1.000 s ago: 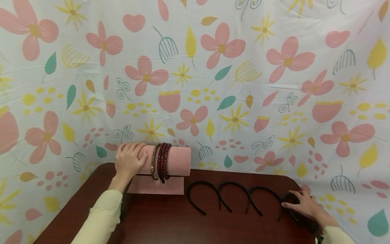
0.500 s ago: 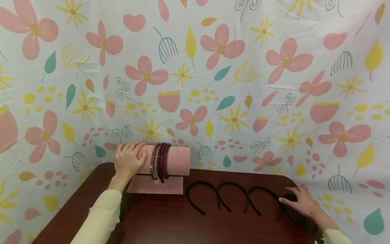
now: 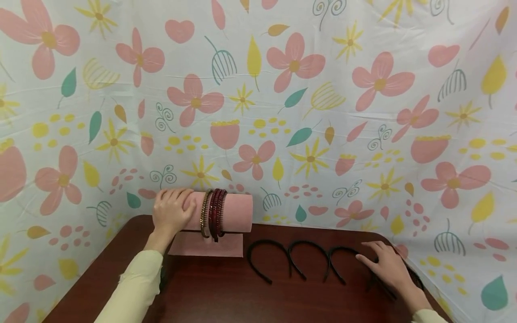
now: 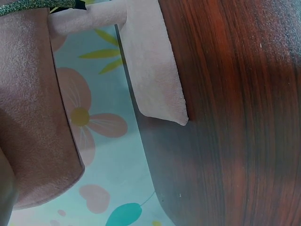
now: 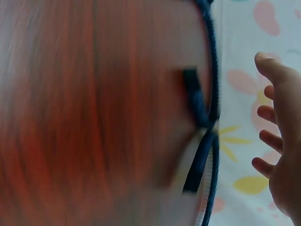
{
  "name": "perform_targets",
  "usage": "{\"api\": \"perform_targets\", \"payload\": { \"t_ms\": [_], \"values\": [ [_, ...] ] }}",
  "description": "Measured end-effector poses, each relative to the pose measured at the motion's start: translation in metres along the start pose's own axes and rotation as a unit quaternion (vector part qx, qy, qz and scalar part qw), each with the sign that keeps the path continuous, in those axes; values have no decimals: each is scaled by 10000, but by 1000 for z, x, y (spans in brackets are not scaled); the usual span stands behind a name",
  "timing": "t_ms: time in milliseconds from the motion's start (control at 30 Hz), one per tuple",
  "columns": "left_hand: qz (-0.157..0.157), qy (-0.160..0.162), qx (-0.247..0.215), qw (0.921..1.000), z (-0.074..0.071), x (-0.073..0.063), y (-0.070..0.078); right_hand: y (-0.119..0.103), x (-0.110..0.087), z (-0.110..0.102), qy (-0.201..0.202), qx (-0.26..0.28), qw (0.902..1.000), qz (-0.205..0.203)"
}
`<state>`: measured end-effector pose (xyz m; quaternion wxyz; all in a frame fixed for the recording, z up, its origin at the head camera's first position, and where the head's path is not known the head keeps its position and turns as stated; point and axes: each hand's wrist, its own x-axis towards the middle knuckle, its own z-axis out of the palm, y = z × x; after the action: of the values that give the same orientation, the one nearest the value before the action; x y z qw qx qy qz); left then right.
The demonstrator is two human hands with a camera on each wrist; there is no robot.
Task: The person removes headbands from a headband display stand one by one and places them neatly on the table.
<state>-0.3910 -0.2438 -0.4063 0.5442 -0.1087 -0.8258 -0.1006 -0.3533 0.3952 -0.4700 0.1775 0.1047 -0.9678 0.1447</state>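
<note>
A pink velvet display stand, a padded roll on a flat base, stands at the table's left. My left hand holds the roll's left end, fingers over the top and thumb on the front. Around the roll's middle sit a gold-studded headband and dark red beaded headbands. Black headbands lie in a row to the right, among them a left one and a middle one. Over the row's right end hovers my right hand, fingers spread, partly hiding dark headbands. The right wrist view shows a braided headband beside it.
The dark wooden table has rounded back corners. Close behind it hangs a white curtain printed with flowers and leaves, which also comes along both sides.
My right hand has moved left and slightly up, off the rightmost dark headband and towards the third one in the row. My left hand stays on the stand.
</note>
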Motion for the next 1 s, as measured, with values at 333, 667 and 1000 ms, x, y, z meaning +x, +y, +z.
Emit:
{"api": "perform_targets", "payload": {
  "t_ms": [333, 667, 1000],
  "values": [
    [66, 226, -45, 9997, 1, 0, 1, -48, 16, 0, 613, 189, 9962, -594],
    [68, 202, -35, 9998, 0, -1, 0, -80, 24, 0, 988, 205, 9891, -1068],
    [87, 302, -31, 9995, 2, 0, 0, -118, 35, -8, 1445, 360, 9728, -1773]
  ]
}}
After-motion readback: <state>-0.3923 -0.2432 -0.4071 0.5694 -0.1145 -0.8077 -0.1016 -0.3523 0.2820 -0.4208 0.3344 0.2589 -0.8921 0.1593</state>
